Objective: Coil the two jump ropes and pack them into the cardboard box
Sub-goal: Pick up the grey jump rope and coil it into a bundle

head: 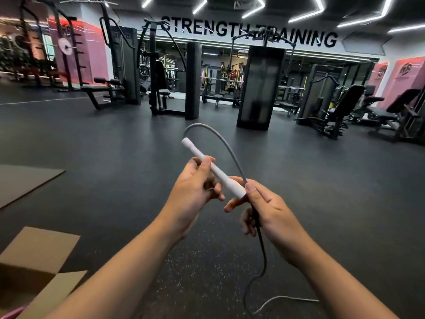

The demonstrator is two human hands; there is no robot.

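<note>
Black rubber floor (115,139) stretches away across a gym, and big black letters on the far wall (250,31) spell STRENGTH TRAINING, with a cable machine (261,86) partly covering the middle of the second word. Pink panels (407,72) on the right wall carry a round logo, too blurred to read. Racks (66,56), benches and weight machines (333,107) line the back, well clear of the action.

Up front, both hands are on a jump rope. The left hand (195,192) pinches the white handle (213,168) near its middle between thumb and fingers, the handle tilting up and away to the left. The right hand (266,210) pinches the handle's lower end with its thumb on top, and its curled fingers hold the grey cord (230,153) too. That cord arches out of the handle's far tip, loops back over to the right hand, then drops down between the forearms and snakes onto the floor.

Down at the lower left sits the cardboard box (46,249), flaps open, near the left forearm. Something pink (11,313) peeks out at the corner beside it, and I cannot tell what it is. A flat brown sheet (23,180) lies on the floor further left.
</note>
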